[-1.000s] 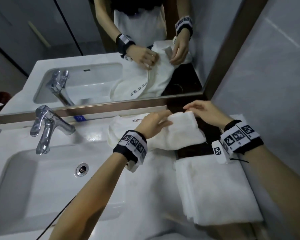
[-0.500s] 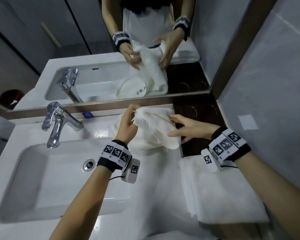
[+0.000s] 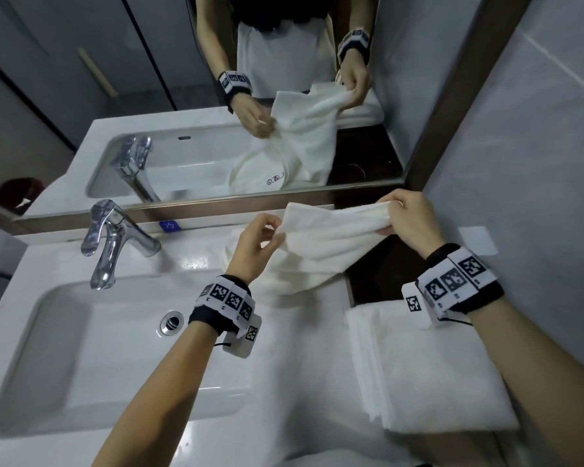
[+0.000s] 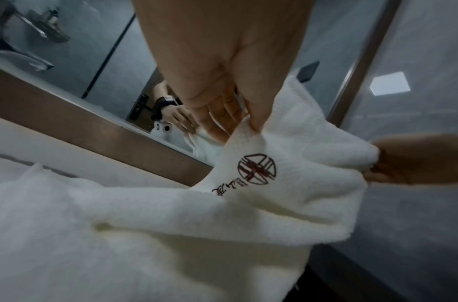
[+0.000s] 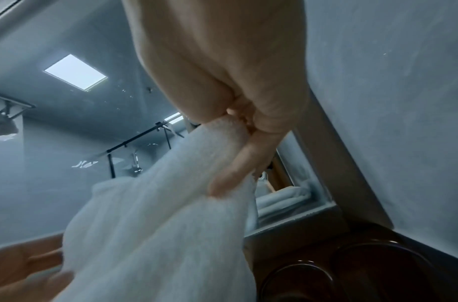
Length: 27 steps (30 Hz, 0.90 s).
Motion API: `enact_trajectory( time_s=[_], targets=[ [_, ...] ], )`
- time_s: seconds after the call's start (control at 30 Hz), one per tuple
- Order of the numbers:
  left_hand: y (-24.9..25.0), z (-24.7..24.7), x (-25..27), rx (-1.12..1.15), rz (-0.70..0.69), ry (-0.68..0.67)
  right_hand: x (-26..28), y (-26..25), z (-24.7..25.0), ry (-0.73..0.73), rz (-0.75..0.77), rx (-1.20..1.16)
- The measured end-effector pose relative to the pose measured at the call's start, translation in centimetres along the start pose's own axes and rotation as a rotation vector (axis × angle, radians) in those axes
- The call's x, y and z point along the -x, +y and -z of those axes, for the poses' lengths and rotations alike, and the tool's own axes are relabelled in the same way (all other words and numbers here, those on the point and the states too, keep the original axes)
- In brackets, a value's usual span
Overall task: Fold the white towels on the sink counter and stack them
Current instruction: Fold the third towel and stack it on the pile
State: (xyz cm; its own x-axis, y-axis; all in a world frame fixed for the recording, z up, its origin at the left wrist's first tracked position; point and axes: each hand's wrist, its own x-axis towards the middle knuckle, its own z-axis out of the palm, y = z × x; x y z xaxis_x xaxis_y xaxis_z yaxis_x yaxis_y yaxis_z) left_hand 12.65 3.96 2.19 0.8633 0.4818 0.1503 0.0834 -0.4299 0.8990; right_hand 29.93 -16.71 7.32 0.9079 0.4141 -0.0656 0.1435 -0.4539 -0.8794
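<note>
- Above the counter (image 3: 300,382), just right of the sink basin (image 3: 91,358) and in front of the mirror (image 3: 284,96), a white towel (image 3: 321,244) hangs stretched between two hands, its lower part draping down onto a second loose towel (image 3: 236,244) that lies against the mirror's foot
- At the towel's sink-side corner, the left hand (image 3: 255,246) pinches the cloth between thumb and forefinger, the other fingers loosely spread; the left wrist view shows the pinch sitting right at the corner, close above a dark red embroidered logo (image 4: 257,172)
- On the side away from the sink, the right hand (image 3: 407,219) has its fingers curled round a bunched edge, thumb pressed on top, so that end is gathered rather than held by a clean corner
- To do this step well, the right hand probably needs to work along the hem until it holds the true corner, matching the left, so the top edge runs straight and taut
- With both corners held level, a small shake should drop the creases out before the cloth is laid flat on the counter beside the sink
- Lifting high enough to free the hanging part from the loose towel below avoids dragging that one toward the sink
- Right of the sink, near the counter's front edge, the stack of folded towels (image 3: 432,372) sits squared up; it seems the target, so the fold should match its outline
- Beyond the stack from the sink, a dark tray (image 5: 351,255) with round recesses lies under the right hand; keep the cloth off it
</note>
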Motion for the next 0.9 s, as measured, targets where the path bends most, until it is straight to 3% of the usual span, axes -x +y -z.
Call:
enact_trajectory(
  time_s=[0.1, 0.17, 0.27, 0.33, 0.4, 0.57, 0.63, 0.7, 0.8, 0.9],
  targets=[
    [0.0, -0.7, 0.7, -0.188, -0.148, -0.080, -0.4, 1.6, 1.0, 0.009, -0.089, 0.238],
    [0.0, -1.0, 1.6, -0.279, -0.250, -0.154, -0.5, 2.9, 1.8, -0.062, -0.162, 0.428],
    [-0.4, -1.2, 3.5, -0.316, -0.268, -0.292, 0.0, 3.8, 2.7, -0.237, -0.275, 0.770],
    [-0.9, -1.5, 4.5, -0.395, -0.249, -0.385, 0.5, 3.7, 2.6, -0.315, -0.273, 1.014],
    [-1.5, -1.6, 5.3, -0.429, -0.208, -0.426, 0.5, 3.9, 1.6, -0.375, -0.147, 1.080],
    [-1.9, -1.8, 5.7, -0.413, -0.143, -0.400, 1.5, 2.5, -3.4, -0.473, 0.497, 0.835],
    [-1.7, -1.8, 5.4, -0.375, -0.120, -0.371, 1.7, 1.9, -5.2, -0.546, 0.628, 0.863],
    [-1.5, -1.7, 5.1, -0.365, -0.104, -0.341, 1.4, 1.7, -5.5, -0.471, 0.571, 0.791],
    [-1.6, -1.4, 4.6, -0.388, -0.101, -0.256, -0.5, 1.6, -3.0, -0.071, 0.274, 0.477],
    [-2.0, -1.1, 3.9, -0.384, -0.068, -0.134, -2.6, 2.3, 1.7, 0.208, 0.058, 0.491]
  ],
)
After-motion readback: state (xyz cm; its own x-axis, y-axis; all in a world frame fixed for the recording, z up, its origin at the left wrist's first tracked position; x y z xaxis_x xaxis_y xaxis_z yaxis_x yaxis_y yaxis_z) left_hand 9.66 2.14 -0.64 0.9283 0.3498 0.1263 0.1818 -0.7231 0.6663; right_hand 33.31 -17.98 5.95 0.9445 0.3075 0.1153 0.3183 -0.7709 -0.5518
